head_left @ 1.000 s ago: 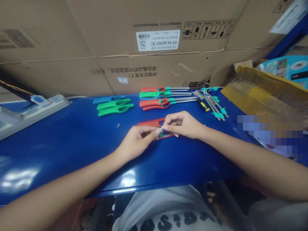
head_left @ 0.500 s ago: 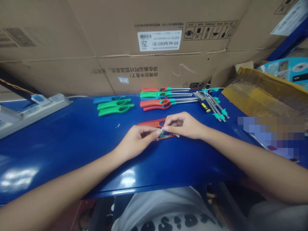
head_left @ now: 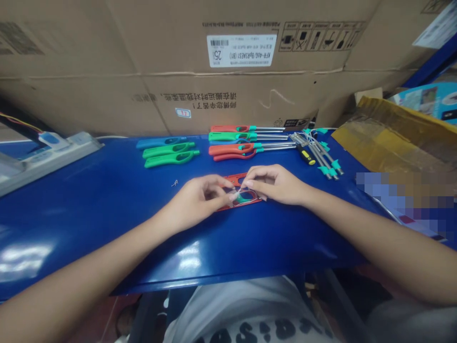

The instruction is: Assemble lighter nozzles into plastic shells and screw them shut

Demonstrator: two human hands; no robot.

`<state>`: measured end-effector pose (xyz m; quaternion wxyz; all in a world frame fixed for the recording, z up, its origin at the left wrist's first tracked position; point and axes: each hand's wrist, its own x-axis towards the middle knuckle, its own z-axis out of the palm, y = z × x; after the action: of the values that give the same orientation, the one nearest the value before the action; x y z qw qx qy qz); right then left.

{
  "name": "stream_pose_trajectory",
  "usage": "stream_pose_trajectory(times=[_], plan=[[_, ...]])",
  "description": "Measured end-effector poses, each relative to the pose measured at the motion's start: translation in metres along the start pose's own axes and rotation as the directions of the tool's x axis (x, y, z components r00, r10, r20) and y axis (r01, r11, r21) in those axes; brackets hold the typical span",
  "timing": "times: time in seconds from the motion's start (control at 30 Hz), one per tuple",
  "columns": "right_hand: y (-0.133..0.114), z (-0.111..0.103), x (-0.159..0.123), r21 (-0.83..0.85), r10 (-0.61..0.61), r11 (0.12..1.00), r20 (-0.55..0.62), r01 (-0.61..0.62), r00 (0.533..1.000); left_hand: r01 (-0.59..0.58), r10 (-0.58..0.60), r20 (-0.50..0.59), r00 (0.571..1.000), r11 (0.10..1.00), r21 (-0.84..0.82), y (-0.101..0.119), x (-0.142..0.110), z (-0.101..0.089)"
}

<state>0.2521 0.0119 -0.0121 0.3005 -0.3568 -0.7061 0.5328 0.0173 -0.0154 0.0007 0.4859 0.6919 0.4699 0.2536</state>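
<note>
Left hand (head_left: 194, 202) and right hand (head_left: 274, 185) both pinch a thin wire (head_left: 240, 191) at the fingertips, forearms low over the blue bench (head_left: 89, 238). A red lighter shell (head_left: 251, 202) lies flat beneath at 12 o'clock, seemingly steadied there for close work. More lighters (head_left: 232, 136) sit beyond.

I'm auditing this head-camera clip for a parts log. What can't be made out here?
Head view, small pale piece between the fingertips of the left hand and right hand: too small to identify.
Head view, red plastic lighter casing: middle hidden by both hands.
Head view, tiny metal bit on the glossy blue bench: too small to identify.
Head view, right end of the bench: blurred by a pixelated patch.
</note>
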Motion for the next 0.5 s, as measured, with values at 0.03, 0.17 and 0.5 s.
stream_pose_trajectory(times=[0.03, 0.17, 0.5], plan=[[0.000, 0.000, 0.000, -0.005, 0.000, 1.000, -0.009, 0.000, 1.000, -0.009, 0.009, -0.007, 1.000, 0.999, 0.053, 0.000, -0.001, -0.004], [0.002, -0.002, 0.000, -0.038, 0.021, 0.999, -0.034, -0.022, 0.999, -0.137, 0.144, 0.011, 0.989, 0.913, 0.385, 0.003, -0.004, -0.016], [0.005, -0.003, 0.001, -0.062, -0.027, 0.998, -0.015, 0.026, 1.000, -0.173, 0.145, 0.096, 0.985, 0.858, 0.484, 0.000, -0.004, -0.017]])
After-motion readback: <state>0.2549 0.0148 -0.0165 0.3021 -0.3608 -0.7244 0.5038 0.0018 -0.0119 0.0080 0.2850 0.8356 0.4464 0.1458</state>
